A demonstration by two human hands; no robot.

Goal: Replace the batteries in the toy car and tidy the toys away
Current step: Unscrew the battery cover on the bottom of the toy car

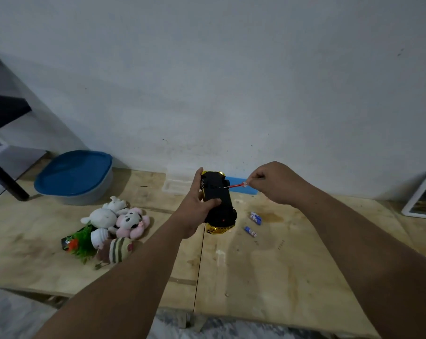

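Left hand point(199, 204) grips the toy car point(218, 203) mid-body, underside up, above the floor point(280, 265) — rigid, light, slick plastic. Right hand point(271, 183) pinches the screwdriver point(236, 185) — tip at the underside.

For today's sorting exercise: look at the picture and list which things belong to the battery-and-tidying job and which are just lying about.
Belong to the job:
toy car, held by left hand
screwdriver, pinched by right hand
batteries on the wooden floor
soft toys
blue-lidded tub, probably for storing toys

Just lying about:
framed picture
black table leg
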